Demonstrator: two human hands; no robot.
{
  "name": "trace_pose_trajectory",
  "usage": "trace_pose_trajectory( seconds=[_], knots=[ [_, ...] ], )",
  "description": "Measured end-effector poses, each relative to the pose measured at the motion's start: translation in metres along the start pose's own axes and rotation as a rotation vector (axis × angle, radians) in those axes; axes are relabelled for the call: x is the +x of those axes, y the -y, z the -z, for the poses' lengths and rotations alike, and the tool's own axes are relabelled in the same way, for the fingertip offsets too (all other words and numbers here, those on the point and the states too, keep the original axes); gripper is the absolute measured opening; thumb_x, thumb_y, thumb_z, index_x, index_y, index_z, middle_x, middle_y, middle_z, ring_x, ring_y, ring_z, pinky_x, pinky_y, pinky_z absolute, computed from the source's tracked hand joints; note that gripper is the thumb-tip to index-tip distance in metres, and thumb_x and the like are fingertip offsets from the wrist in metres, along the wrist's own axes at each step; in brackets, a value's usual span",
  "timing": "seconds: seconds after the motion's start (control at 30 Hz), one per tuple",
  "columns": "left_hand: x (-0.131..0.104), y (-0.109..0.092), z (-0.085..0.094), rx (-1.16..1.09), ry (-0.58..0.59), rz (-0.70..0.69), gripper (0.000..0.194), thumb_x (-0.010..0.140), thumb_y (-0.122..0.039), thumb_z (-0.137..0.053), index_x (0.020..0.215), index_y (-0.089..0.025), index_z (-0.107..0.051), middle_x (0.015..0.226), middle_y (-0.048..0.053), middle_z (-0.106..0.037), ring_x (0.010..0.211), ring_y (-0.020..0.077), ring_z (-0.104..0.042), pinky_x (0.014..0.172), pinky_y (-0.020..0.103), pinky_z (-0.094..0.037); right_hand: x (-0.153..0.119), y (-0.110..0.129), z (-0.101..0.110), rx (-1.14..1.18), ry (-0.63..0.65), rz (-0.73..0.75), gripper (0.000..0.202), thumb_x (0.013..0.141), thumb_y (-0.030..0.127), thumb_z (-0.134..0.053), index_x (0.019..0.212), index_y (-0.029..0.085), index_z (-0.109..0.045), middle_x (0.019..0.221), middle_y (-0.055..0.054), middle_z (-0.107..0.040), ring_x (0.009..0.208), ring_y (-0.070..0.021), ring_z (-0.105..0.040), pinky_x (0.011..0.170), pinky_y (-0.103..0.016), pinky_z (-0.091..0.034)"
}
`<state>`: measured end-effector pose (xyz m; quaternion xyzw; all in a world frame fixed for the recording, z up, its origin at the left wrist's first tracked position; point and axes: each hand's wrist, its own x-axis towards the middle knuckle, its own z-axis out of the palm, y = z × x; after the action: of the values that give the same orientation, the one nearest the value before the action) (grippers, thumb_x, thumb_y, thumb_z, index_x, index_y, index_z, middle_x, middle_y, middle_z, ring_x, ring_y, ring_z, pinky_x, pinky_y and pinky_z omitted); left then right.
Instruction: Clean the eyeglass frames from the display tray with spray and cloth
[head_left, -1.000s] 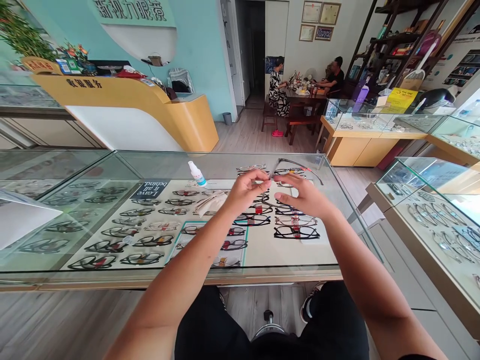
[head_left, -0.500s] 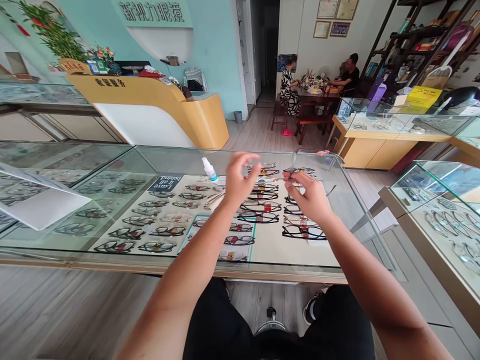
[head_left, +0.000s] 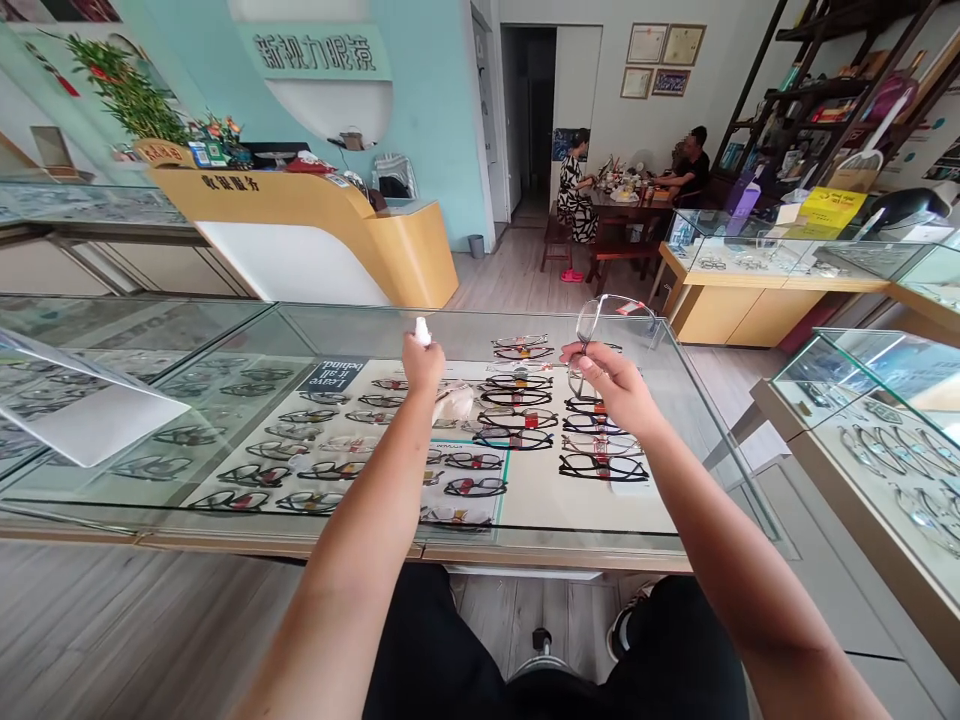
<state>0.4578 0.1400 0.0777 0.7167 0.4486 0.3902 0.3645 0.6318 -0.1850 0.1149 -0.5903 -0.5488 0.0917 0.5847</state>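
Observation:
Around a small white spray bottle (head_left: pixel 422 331) on the glass counter, my left hand (head_left: pixel 424 362) is closed; only the bottle's top shows above the fingers. My right hand (head_left: pixel 611 378) pinches a pair of eyeglasses (head_left: pixel 589 322) by the frame, held up above the counter with a temple reaching to the right and a small red tag on it. Between my hands lies a crumpled whitish cloth (head_left: pixel 454 402). Beneath the glass, rows of eyeglasses (head_left: pixel 514 439) with red tags rest on a pale board.
The glass display counter (head_left: pixel 600 548) spans the space before my knees. At left a white folded panel (head_left: pixel 90 420) stands on it. Another display case (head_left: pixel 885 430) is close on the right. Two people sit at a table (head_left: pixel 626 192) farther back.
My left hand has moved left and closed around the spray bottle, which stood free before. My right hand stays near its place, with the eyeglasses now turned more upright.

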Motion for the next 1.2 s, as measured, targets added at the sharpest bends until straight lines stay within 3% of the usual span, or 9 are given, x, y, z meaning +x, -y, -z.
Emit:
trace_pose_trajectory(
  seconds=[0.13, 0.23, 0.33, 0.47, 0.57, 0.73, 0.83, 1.0, 1.2],
  knots=[
    [-0.016, -0.030, -0.011, -0.237, -0.020, -0.027, 0.028, 0.082, -0.033, -0.070, 0.107, -0.025, -0.061, 0.101, 0.005, -0.068, 0.090, 0.0225, -0.068, 0.082, 0.037, -0.060, -0.001, 0.004, 0.003, 0.063, -0.003, -0.060, 0.058, 0.109, 0.080, -0.061, 0.116, 0.026, -0.081, 0.126, -0.008, -0.083, 0.113, -0.0272, -0.074, 0.108, -0.044, -0.057],
    [-0.043, -0.058, -0.015, -0.696, 0.301, -0.059, 0.033, 0.084, -0.053, -0.075, 0.088, -0.025, -0.059, 0.083, 0.002, -0.059, 0.075, 0.0189, -0.060, 0.064, 0.030, -0.055, -0.002, 0.008, 0.000, 0.058, 0.026, -0.070, 0.055, 0.110, 0.078, -0.060, 0.115, 0.027, -0.081, 0.126, -0.008, -0.082, 0.111, -0.0275, -0.071, 0.106, -0.044, -0.056],
    [-0.074, -0.081, -0.013, -0.911, 0.703, -0.007, 0.069, 0.092, -0.092, -0.058, 0.076, -0.024, -0.055, 0.073, 0.003, -0.051, 0.069, 0.0206, -0.057, 0.058, 0.033, -0.052, -0.004, 0.008, -0.006, 0.036, 0.066, -0.054, 0.050, 0.113, 0.072, -0.059, 0.118, 0.027, -0.081, 0.123, -0.008, -0.082, 0.111, -0.0274, -0.070, 0.101, -0.043, -0.054],
    [-0.099, -0.097, -0.008, -0.946, 0.930, -0.005, 0.083, 0.089, -0.105, -0.043, 0.065, -0.025, -0.049, 0.069, 0.003, -0.042, 0.067, 0.0210, -0.050, 0.056, 0.036, -0.048, -0.007, 0.005, -0.016, 0.022, 0.115, -0.034, 0.048, 0.116, 0.068, -0.056, 0.117, 0.026, -0.079, 0.121, -0.007, -0.082, 0.109, -0.0261, -0.070, 0.098, -0.041, -0.053],
    [-0.104, -0.097, -0.012, -0.925, 0.917, -0.049, 0.082, 0.088, -0.103, -0.043, 0.065, -0.025, -0.052, 0.069, 0.003, -0.042, 0.069, 0.0218, -0.050, 0.059, 0.037, -0.049, -0.009, 0.003, -0.022, 0.019, 0.150, -0.006, 0.049, 0.117, 0.068, -0.055, 0.115, 0.026, -0.080, 0.119, -0.008, -0.082, 0.109, -0.0264, -0.071, 0.101, -0.042, -0.054],
    [-0.101, -0.087, -0.027, -0.668, 0.718, -0.196, 0.064, 0.090, -0.083, -0.060, 0.077, -0.021, -0.066, 0.075, 0.004, -0.056, 0.071, 0.0187, -0.053, 0.068, 0.034, -0.051, -0.012, 0.005, -0.026, 0.029, 0.196, 0.016, 0.048, 0.118, 0.066, -0.054, 0.119, 0.026, -0.082, 0.126, -0.010, -0.082, 0.116, -0.0276, -0.073, 0.106, -0.044, -0.055],
    [-0.101, -0.081, -0.031, -0.526, 0.638, -0.294, 0.055, 0.095, -0.074, -0.056, 0.080, -0.022, -0.064, 0.079, 0.003, -0.059, 0.075, 0.0190, -0.055, 0.072, 0.034, -0.051, -0.013, 0.006, -0.026, 0.036, 0.195, 0.021, 0.048, 0.118, 0.065, -0.054, 0.120, 0.027, -0.082, 0.125, -0.009, -0.082, 0.115, -0.0277, -0.073, 0.105, -0.045, -0.056],
    [-0.102, -0.078, -0.030, -0.446, 0.623, -0.338, 0.049, 0.100, -0.068, -0.050, 0.084, -0.023, -0.062, 0.084, 0.003, -0.060, 0.077, 0.0198, -0.056, 0.076, 0.035, -0.051, -0.013, 0.008, -0.028, 0.049, 0.218, 0.009, 0.049, 0.117, 0.068, -0.055, 0.121, 0.028, -0.082, 0.124, -0.009, -0.082, 0.114, -0.0279, -0.073, 0.104, -0.045, -0.056],
    [-0.102, -0.075, -0.032, -0.513, 0.665, -0.356, 0.056, 0.105, -0.074, -0.047, 0.087, -0.023, -0.063, 0.087, 0.002, -0.061, 0.080, 0.0200, -0.059, 0.083, 0.036, -0.052, -0.012, 0.009, -0.026, 0.114, 0.190, -0.009, 0.050, 0.116, 0.070, -0.057, 0.119, 0.028, -0.083, 0.127, -0.008, -0.082, 0.117, -0.0279, -0.072, 0.109, -0.046, -0.055]
  ],
)
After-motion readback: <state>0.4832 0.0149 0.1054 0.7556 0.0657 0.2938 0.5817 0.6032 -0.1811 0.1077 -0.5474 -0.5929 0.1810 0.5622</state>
